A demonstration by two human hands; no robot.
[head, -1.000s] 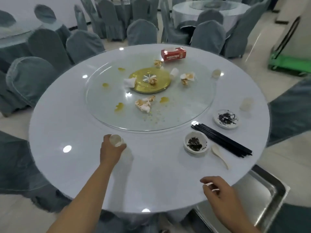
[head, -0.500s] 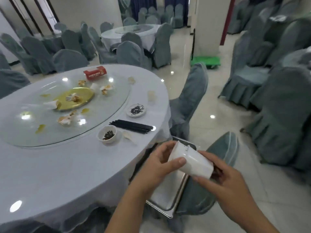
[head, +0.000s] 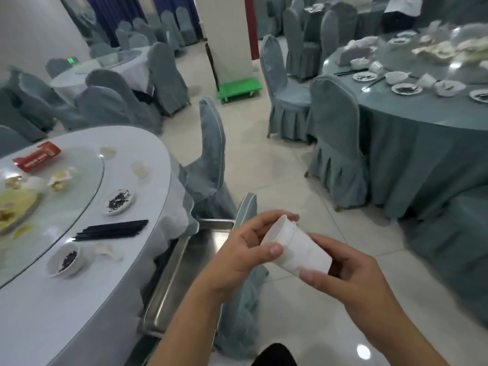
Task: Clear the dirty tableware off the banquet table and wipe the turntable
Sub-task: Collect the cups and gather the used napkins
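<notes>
A stack of white plastic cups lies tilted between both hands, off the table and above the floor. My left hand grips its closed end; my right hand holds its rim end. To the left, the white banquet table carries a glass turntable with food scraps, a small bowl, a saucer with dark leaves, black chopsticks, a white spoon and a red tissue box.
A steel tray rests on a covered chair beside the table edge, under my left forearm. Covered chairs stand close by. Another dirty table is at the right. A green trolley stands by a pillar.
My left hand took a cup off the table and brought it to the cup in my right hand. The view swung right, away from the table, and both hands now hold the cups together.
</notes>
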